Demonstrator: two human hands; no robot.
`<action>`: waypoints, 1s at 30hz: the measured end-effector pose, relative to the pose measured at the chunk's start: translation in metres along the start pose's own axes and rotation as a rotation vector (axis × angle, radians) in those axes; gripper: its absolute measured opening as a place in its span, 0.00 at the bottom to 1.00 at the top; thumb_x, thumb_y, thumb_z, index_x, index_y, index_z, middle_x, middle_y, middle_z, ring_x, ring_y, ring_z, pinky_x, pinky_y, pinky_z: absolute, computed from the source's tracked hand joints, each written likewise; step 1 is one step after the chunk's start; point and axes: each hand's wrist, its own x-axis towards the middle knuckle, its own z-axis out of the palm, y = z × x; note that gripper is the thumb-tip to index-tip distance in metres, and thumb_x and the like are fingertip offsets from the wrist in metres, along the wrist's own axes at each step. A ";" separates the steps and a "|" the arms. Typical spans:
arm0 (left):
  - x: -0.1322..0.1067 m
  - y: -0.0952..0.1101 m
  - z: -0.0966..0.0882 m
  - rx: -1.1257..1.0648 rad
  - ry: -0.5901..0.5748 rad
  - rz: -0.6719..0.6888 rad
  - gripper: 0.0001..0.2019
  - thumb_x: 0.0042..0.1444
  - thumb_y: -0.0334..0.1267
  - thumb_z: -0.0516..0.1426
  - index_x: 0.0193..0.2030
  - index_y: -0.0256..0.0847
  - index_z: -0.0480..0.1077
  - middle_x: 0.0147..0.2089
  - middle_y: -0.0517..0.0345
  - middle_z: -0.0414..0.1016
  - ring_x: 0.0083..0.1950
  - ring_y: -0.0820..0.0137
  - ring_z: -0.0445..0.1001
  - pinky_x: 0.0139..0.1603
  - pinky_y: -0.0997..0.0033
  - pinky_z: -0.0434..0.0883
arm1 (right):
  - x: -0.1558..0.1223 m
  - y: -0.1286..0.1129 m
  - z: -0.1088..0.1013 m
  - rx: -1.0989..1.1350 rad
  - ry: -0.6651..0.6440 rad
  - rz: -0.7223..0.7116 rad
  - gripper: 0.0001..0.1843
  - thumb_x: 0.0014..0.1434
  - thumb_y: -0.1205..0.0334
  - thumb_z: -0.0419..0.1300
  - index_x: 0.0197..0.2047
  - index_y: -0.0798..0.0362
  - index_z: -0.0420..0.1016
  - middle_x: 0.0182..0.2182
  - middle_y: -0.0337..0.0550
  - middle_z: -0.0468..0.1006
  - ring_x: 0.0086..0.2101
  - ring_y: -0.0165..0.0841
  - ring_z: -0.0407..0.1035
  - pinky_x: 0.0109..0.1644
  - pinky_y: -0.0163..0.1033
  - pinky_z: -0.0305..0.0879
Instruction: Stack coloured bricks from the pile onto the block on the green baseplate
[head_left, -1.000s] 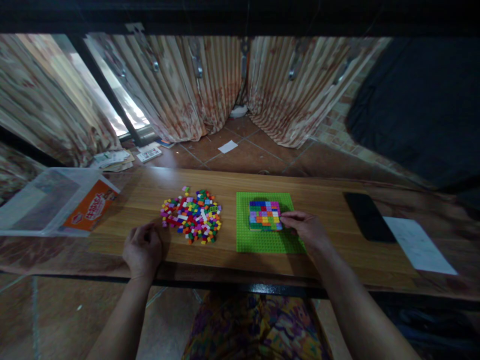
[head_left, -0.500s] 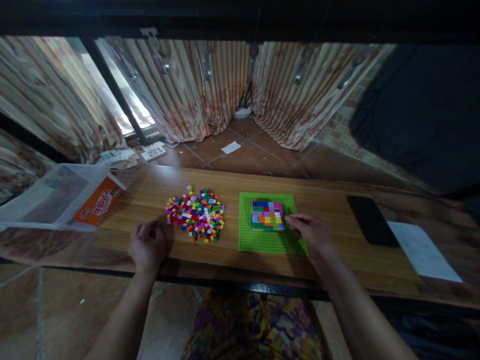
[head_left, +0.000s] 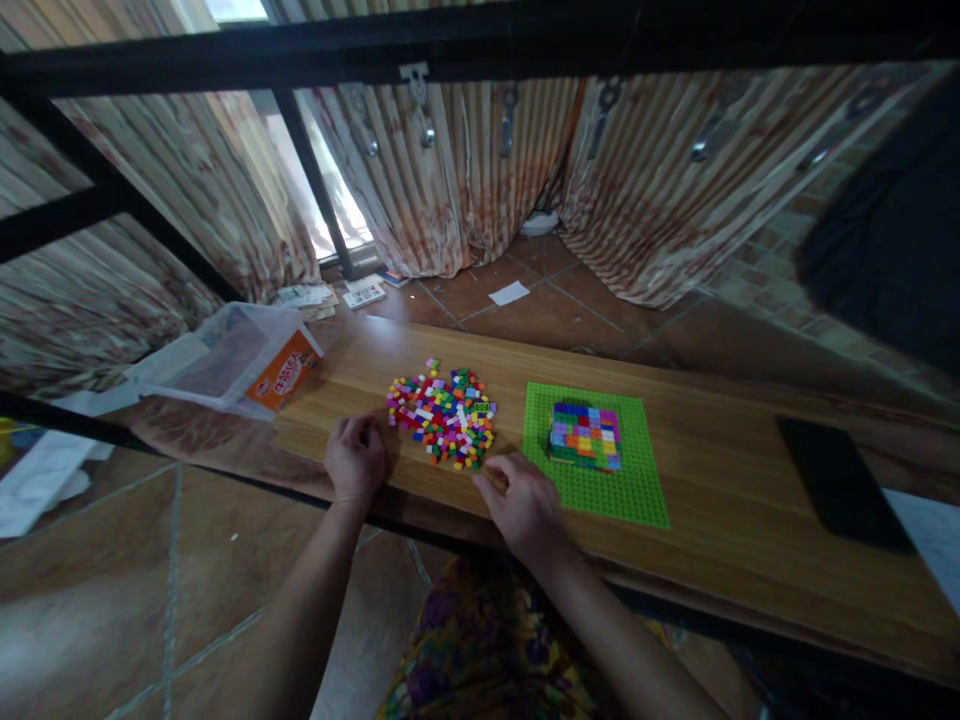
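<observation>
A loose pile of small toy bricks point(head_left: 446, 415) in many colours lies on the wooden board. Just left of it my left hand point(head_left: 355, 460) rests on the board, closed in a loose fist with no brick showing. My right hand point(head_left: 525, 505) hovers at the pile's near right edge, its thumb and forefinger slightly apart and the other fingers curled. Nothing shows between thumb and forefinger. Right of the pile lies a green studded baseplate point(head_left: 641, 490). On it stands a square block of multicoloured bricks point(head_left: 585, 435), apart from both hands.
A clear plastic bin point(head_left: 217, 365) with an orange label stands at the left end. To the right lie a black flat slab point(head_left: 840, 480) like a phone or tablet and a white sheet point(head_left: 926, 540). A dark metal bar point(head_left: 480, 65) crosses above, before curtains point(head_left: 480, 180).
My right hand has left the right side of the brick block and moved left to the loose pile. My left hand stays beside the pile. The view has turned left.
</observation>
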 end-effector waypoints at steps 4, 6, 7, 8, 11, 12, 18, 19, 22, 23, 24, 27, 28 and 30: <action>-0.001 0.000 0.001 0.002 0.002 -0.012 0.11 0.56 0.37 0.53 0.40 0.41 0.76 0.40 0.53 0.74 0.42 0.66 0.72 0.42 0.69 0.67 | 0.006 -0.005 0.014 -0.168 0.042 -0.013 0.06 0.60 0.57 0.60 0.36 0.50 0.74 0.35 0.46 0.76 0.37 0.39 0.71 0.40 0.41 0.64; -0.001 -0.001 0.001 0.003 0.005 -0.013 0.11 0.55 0.36 0.53 0.40 0.41 0.76 0.40 0.53 0.74 0.41 0.66 0.72 0.41 0.69 0.67 | 0.008 -0.006 0.016 -0.213 0.039 -0.014 0.05 0.59 0.58 0.60 0.35 0.50 0.73 0.34 0.46 0.75 0.37 0.39 0.70 0.40 0.41 0.64; -0.001 -0.001 0.001 0.001 0.008 -0.011 0.11 0.56 0.36 0.53 0.40 0.41 0.76 0.40 0.53 0.75 0.41 0.66 0.72 0.41 0.69 0.67 | 0.008 -0.006 0.017 -0.228 0.034 -0.017 0.05 0.59 0.58 0.60 0.34 0.50 0.73 0.34 0.46 0.75 0.37 0.39 0.70 0.40 0.41 0.64; -0.001 -0.001 0.001 -0.001 0.009 -0.009 0.11 0.56 0.37 0.53 0.40 0.41 0.76 0.40 0.53 0.75 0.41 0.66 0.72 0.41 0.69 0.67 | 0.008 -0.006 0.018 -0.237 0.027 -0.022 0.04 0.59 0.59 0.60 0.34 0.50 0.73 0.34 0.46 0.75 0.37 0.39 0.70 0.40 0.41 0.63; -0.001 -0.003 0.002 -0.004 0.010 -0.002 0.11 0.56 0.38 0.53 0.40 0.40 0.76 0.39 0.53 0.75 0.41 0.66 0.73 0.40 0.69 0.67 | 0.008 -0.004 0.018 -0.215 0.021 -0.036 0.05 0.60 0.61 0.59 0.33 0.50 0.73 0.34 0.45 0.74 0.36 0.39 0.69 0.40 0.41 0.63; -0.001 -0.003 0.002 -0.003 0.010 -0.001 0.11 0.56 0.38 0.53 0.40 0.40 0.76 0.39 0.53 0.75 0.40 0.66 0.73 0.40 0.69 0.67 | 0.007 -0.002 0.018 -0.179 0.025 -0.041 0.06 0.61 0.62 0.58 0.32 0.50 0.73 0.34 0.45 0.74 0.36 0.38 0.69 0.40 0.41 0.63; 0.000 -0.002 0.001 -0.001 0.012 -0.009 0.11 0.56 0.38 0.53 0.40 0.41 0.76 0.40 0.53 0.75 0.40 0.67 0.72 0.40 0.69 0.66 | -0.004 0.003 0.000 0.425 0.063 0.062 0.08 0.59 0.57 0.58 0.33 0.50 0.76 0.29 0.41 0.76 0.31 0.33 0.70 0.37 0.38 0.66; 0.000 -0.001 0.001 -0.002 0.012 -0.007 0.11 0.56 0.38 0.53 0.40 0.41 0.76 0.40 0.53 0.74 0.40 0.67 0.72 0.40 0.69 0.66 | -0.006 0.002 -0.004 0.540 0.081 0.120 0.08 0.57 0.56 0.60 0.32 0.50 0.76 0.28 0.40 0.77 0.30 0.33 0.70 0.35 0.37 0.67; 0.000 0.000 0.000 -0.008 0.015 -0.002 0.11 0.56 0.38 0.53 0.40 0.41 0.76 0.40 0.52 0.74 0.40 0.66 0.72 0.40 0.69 0.66 | -0.012 0.002 -0.018 0.834 0.160 0.293 0.08 0.51 0.55 0.66 0.30 0.50 0.76 0.25 0.38 0.77 0.26 0.32 0.70 0.31 0.37 0.68; 0.001 0.000 0.000 -0.010 0.017 0.000 0.11 0.56 0.38 0.53 0.40 0.41 0.76 0.40 0.52 0.74 0.41 0.66 0.72 0.40 0.69 0.66 | -0.013 0.003 -0.022 0.910 0.182 0.329 0.09 0.49 0.55 0.67 0.30 0.50 0.76 0.25 0.37 0.77 0.25 0.31 0.70 0.30 0.37 0.69; 0.001 0.000 -0.001 -0.011 0.018 0.002 0.12 0.56 0.38 0.53 0.40 0.41 0.76 0.40 0.52 0.74 0.41 0.66 0.72 0.40 0.69 0.66 | -0.014 0.004 -0.027 0.970 0.199 0.347 0.09 0.48 0.55 0.68 0.30 0.50 0.77 0.24 0.37 0.77 0.24 0.30 0.70 0.29 0.37 0.69; 0.002 -0.001 0.000 -0.011 0.022 0.010 0.12 0.55 0.38 0.53 0.41 0.41 0.76 0.41 0.52 0.74 0.41 0.65 0.72 0.40 0.69 0.67 | -0.019 0.013 -0.042 1.009 0.233 0.342 0.09 0.49 0.55 0.68 0.34 0.49 0.78 0.23 0.36 0.77 0.24 0.29 0.70 0.29 0.36 0.69; 0.002 -0.002 0.000 -0.009 0.023 0.011 0.12 0.55 0.38 0.53 0.40 0.41 0.76 0.41 0.51 0.74 0.41 0.65 0.72 0.39 0.69 0.67 | -0.021 0.018 -0.048 0.979 0.237 0.339 0.10 0.50 0.55 0.67 0.36 0.48 0.79 0.23 0.36 0.78 0.24 0.30 0.70 0.30 0.37 0.69; 0.002 -0.003 0.001 -0.003 0.026 0.014 0.12 0.55 0.39 0.53 0.40 0.40 0.76 0.40 0.51 0.75 0.40 0.65 0.72 0.39 0.68 0.67 | -0.026 0.032 -0.060 0.880 0.238 0.355 0.12 0.53 0.54 0.65 0.40 0.48 0.79 0.26 0.37 0.79 0.27 0.31 0.72 0.33 0.38 0.70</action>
